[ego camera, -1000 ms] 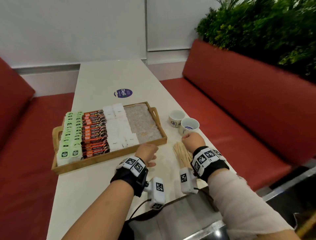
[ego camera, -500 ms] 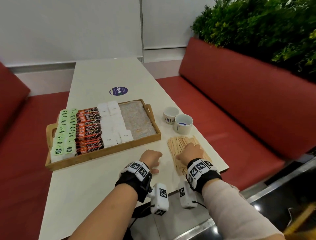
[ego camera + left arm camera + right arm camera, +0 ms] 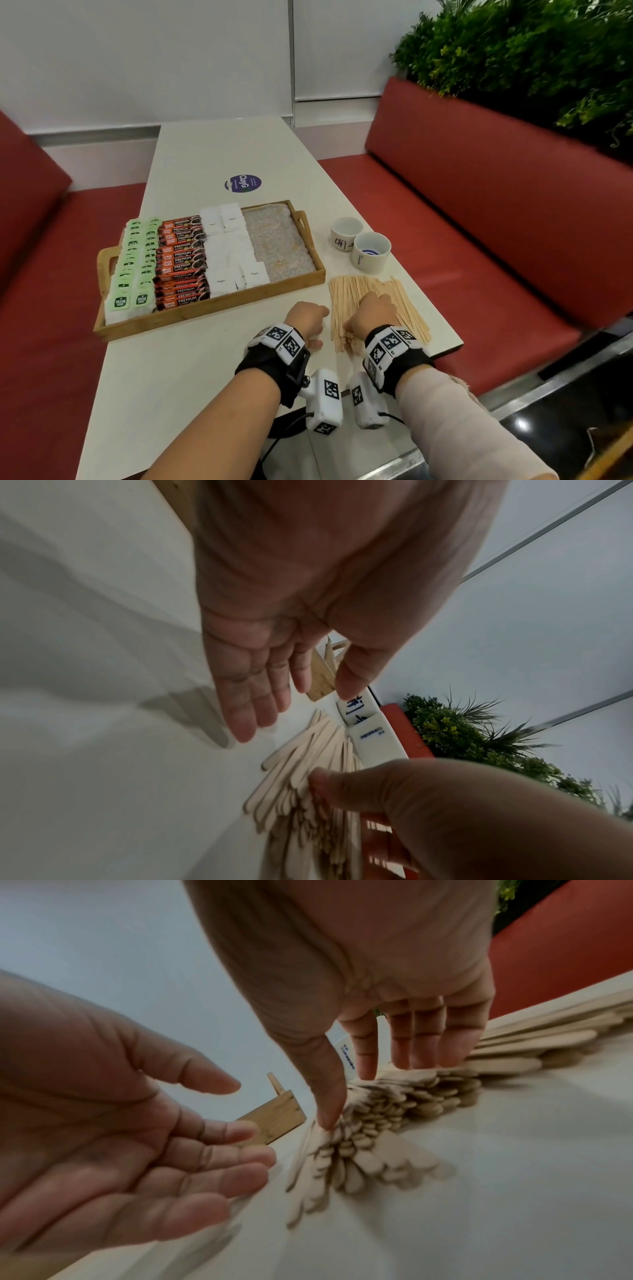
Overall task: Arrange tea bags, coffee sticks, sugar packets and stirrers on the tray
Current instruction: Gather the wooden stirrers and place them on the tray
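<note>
- A white table [image 3: 191, 359] is seen between red benches [image 3: 496, 219]; a wooden tray [image 3: 219, 305] lies on its middle, nearer the left edge.
- In the tray three columns are laid side by side — green tea bags [image 3: 135, 267] along its left end, coffee sticks [image 3: 180, 263] next, white sugar packets [image 3: 233, 253] after them; the strip by the tray's right end is left bare.
- The wooden stirrers [image 3: 373, 291] are spread in a loose pile on the table near its right edge, just beyond the tray's near right corner and apart from it.
- The right hand [image 3: 371, 317] is placed on the near part of the pile: its fingertips [image 3: 404, 1058] and thumb are set down on the sticks, the fingers fairly straight. No stick is seen lifted or pinched.
- The left hand [image 3: 306, 318] is held just left of the pile, close above the table, its fingers [image 3: 250, 710] relaxed, slightly bent and holding nothing.
- Two small white cups [image 3: 359, 243] stand touching each other near the right edge, beyond the stirrers.
- A round dark sticker [image 3: 243, 183] is fixed to the table beyond the tray's far side.
</note>
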